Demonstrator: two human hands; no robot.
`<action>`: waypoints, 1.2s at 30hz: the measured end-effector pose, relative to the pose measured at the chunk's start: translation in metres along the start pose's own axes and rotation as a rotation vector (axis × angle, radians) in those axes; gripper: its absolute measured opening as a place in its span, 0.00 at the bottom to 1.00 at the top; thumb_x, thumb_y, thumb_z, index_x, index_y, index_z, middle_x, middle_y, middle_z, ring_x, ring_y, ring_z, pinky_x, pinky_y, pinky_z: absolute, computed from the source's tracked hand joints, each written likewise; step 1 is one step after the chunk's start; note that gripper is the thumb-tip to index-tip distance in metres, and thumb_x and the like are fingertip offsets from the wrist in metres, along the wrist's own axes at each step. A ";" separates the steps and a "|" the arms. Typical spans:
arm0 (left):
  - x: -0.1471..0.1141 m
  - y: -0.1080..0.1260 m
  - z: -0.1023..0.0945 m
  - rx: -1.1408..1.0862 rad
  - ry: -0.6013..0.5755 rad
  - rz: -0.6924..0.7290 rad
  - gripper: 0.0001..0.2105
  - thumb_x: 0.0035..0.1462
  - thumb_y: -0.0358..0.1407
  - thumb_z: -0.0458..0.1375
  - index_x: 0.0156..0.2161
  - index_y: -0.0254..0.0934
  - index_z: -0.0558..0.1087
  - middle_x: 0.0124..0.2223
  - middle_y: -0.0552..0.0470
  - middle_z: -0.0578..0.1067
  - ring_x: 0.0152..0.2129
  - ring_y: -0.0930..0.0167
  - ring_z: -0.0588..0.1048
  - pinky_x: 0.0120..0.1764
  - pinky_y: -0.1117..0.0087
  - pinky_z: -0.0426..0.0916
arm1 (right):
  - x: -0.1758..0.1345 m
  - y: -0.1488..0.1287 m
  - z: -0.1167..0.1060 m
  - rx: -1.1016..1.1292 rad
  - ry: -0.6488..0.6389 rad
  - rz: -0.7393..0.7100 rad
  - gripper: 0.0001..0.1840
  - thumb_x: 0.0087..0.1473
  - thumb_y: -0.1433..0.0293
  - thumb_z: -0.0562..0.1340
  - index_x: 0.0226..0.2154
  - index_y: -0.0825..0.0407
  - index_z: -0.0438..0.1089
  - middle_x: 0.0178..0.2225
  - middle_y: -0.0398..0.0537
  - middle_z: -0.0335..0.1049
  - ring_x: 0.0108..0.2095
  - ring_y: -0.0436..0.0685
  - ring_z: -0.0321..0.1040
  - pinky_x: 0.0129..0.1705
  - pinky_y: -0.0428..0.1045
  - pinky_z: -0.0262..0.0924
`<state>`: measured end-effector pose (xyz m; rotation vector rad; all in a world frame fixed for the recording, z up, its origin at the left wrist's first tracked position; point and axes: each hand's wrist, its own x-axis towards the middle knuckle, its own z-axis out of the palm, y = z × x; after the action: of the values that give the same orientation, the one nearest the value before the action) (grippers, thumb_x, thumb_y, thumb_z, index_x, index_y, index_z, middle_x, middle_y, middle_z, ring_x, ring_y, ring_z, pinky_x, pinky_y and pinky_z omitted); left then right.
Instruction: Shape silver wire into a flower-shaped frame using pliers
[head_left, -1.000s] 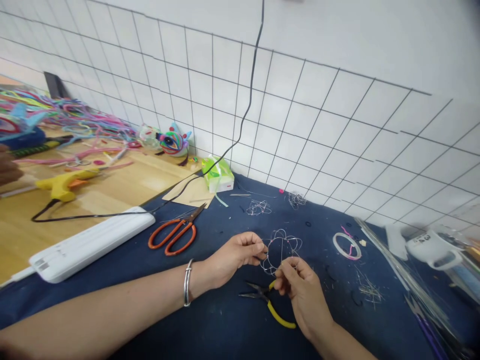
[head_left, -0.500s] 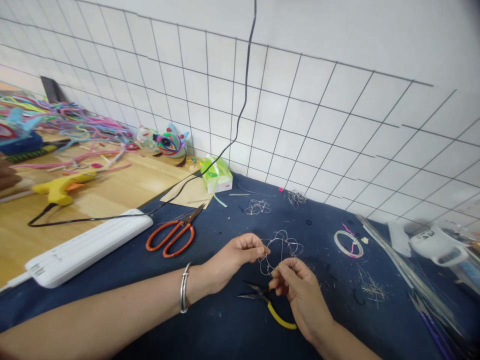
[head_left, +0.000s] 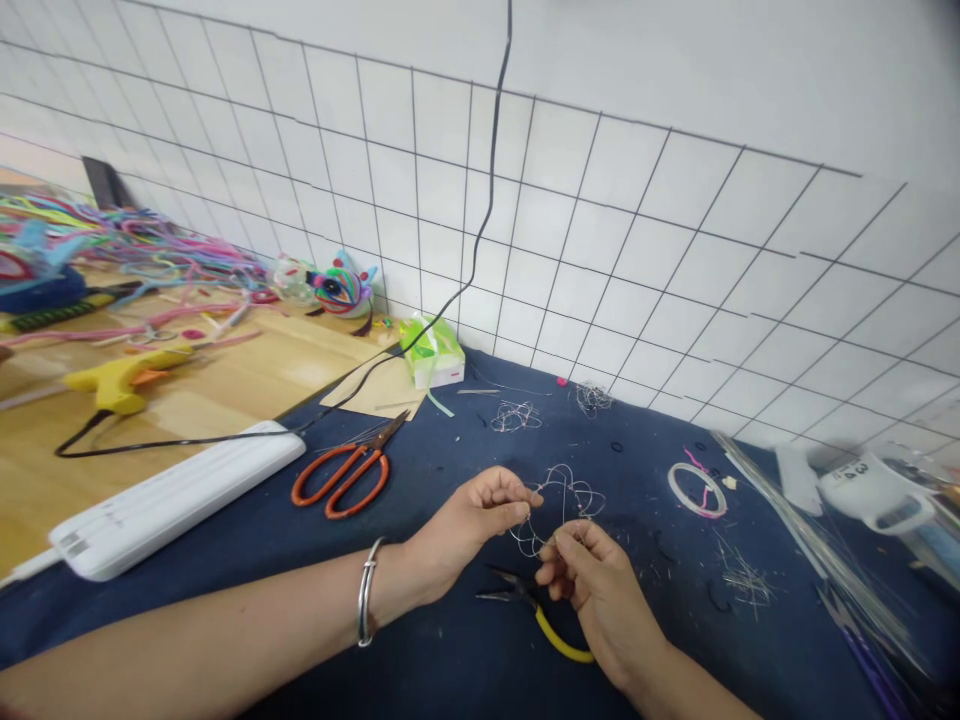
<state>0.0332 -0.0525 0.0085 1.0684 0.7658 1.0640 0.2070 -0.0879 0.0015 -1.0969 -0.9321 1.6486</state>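
Observation:
Between my hands is a thin silver wire shape [head_left: 564, 482] with several rounded, petal-like loops, held above the dark blue cloth. My left hand [head_left: 480, 520] is closed, its thumb and forefinger pinching the left side of the wire shape. At the near side, my right hand [head_left: 592, 570] also pinches the wire between thumb and fingers; the exact spot is hidden by the fingertips. Under my hands lie pliers [head_left: 556, 636] with yellow handles and dark jaws, partly covered by my right hand.
Orange-handled scissors [head_left: 341, 475] and a white power strip [head_left: 180, 500] lie to the left. Behind are a tangled wire piece [head_left: 516, 417] and a tissue pack [head_left: 435, 352]. At right are a white ring coil [head_left: 697, 490], wire scraps [head_left: 746, 580] and a yellow glue gun [head_left: 124, 380] far left.
My left hand and the left part of the wire shape have shifted very slightly. Both hands keep their pinch. At the far left edge, another person's hand has mostly gone out of view.

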 end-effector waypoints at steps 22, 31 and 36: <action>0.000 0.005 -0.001 -0.020 0.014 0.005 0.10 0.51 0.34 0.58 0.40 0.35 0.67 0.42 0.48 0.73 0.22 0.79 0.66 0.28 0.74 0.62 | 0.000 -0.005 0.000 -0.031 -0.023 0.034 0.12 0.52 0.63 0.59 0.38 0.51 0.64 0.36 0.49 0.68 0.31 0.53 0.67 0.29 0.47 0.56; 0.002 0.009 -0.007 0.072 -0.061 -0.012 0.09 0.53 0.34 0.56 0.39 0.34 0.66 0.40 0.48 0.74 0.19 0.80 0.66 0.26 0.74 0.62 | 0.002 -0.025 -0.012 -0.459 0.161 -0.251 0.24 0.47 0.64 0.63 0.47 0.45 0.60 0.43 0.47 0.66 0.45 0.57 0.61 0.44 0.52 0.55; -0.002 0.011 -0.002 0.112 -0.196 -0.028 0.08 0.53 0.33 0.56 0.39 0.35 0.66 0.40 0.48 0.73 0.21 0.78 0.67 0.28 0.72 0.64 | -0.001 -0.031 -0.008 -0.388 0.057 -0.176 0.18 0.47 0.64 0.63 0.42 0.49 0.66 0.37 0.47 0.69 0.40 0.57 0.64 0.42 0.51 0.56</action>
<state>0.0269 -0.0528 0.0181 1.2342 0.6858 0.8855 0.2230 -0.0795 0.0273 -1.2701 -1.3069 1.3179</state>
